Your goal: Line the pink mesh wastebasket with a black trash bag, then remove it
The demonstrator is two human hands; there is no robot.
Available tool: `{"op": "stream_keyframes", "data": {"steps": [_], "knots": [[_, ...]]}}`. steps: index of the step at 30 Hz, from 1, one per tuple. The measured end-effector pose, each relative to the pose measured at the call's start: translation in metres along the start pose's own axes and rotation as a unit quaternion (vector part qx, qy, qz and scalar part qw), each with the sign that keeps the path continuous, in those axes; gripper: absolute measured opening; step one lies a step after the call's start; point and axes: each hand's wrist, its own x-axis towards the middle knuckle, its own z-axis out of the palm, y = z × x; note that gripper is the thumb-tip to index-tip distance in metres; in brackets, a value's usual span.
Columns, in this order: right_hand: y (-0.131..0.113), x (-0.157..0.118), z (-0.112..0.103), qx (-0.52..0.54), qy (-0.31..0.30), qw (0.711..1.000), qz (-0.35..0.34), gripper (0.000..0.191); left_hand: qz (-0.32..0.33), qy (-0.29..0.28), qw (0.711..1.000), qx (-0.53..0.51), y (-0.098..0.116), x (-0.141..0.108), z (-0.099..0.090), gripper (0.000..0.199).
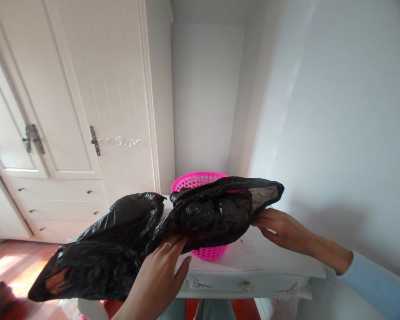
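Right hand (283, 231): fingers closed on the right edge of a glossy black plastic bag (202, 215) | Left hand (160, 273): at the bag's near edge, fingertips hidden, grip cannot be told | Bag: mouth spread above a bright-pink perforated plastic basket (210, 253) on a white drawered desk (270, 258) | Left: bunched black plastic (123, 218), perhaps the same bag

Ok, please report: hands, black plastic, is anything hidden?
Right hand holds edge of black plastic, left hand touches its near side. Plastic gapes open. Pink basket partly hidden by it.
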Motion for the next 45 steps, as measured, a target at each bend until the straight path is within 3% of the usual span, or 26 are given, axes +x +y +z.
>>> {"op": "stream_keyframes", "data": {"steps": [6,15,20,26,31,34,39,45], "knots": [[-0.013,0.013,-0.024,0.007,0.123,0.992,0.033,0.025,-0.021,0.145,0.987,-0.067,0.018,0.024,-0.032,0.028],[0.007,0.036,-0.021,-0.053,0.195,0.975,0.097,0.034,-0.005,0.167,0.986,-0.001,-0.009,0.067,-0.022,0.035],[0.028,0.052,-0.015,-0.074,0.219,0.96,0.159,0.029,-0.028,0.138,0.988,0.058,-0.029,0.091,-0.031,0.029],[0.045,0.065,-0.009,-0.081,0.205,0.956,0.195,0.02,-0.067,0.0,0.995,-0.081,-0.051,0.107,-0.038,0.031],[0.059,0.076,-0.005,-0.1,0.219,0.956,0.165,0.02,-0.092,-0.028,0.985,-0.141,-0.061,0.115,-0.044,0.032],[0.069,0.084,0.0,-0.093,0.221,0.956,0.17,0.02,-0.117,-0.01,0.982,-0.15,-0.074,0.126,-0.037,0.036],[0.089,0.102,0.014,0.012,0.207,0.947,0.244,0.021,-0.155,0.019,0.974,-0.164,-0.104,0.15,-0.01,0.037],[0.111,0.117,0.034,0.087,0.2,0.937,0.273,0.023,-0.182,0.039,0.965,-0.187,-0.125,0.166,0.015,0.038]]}}
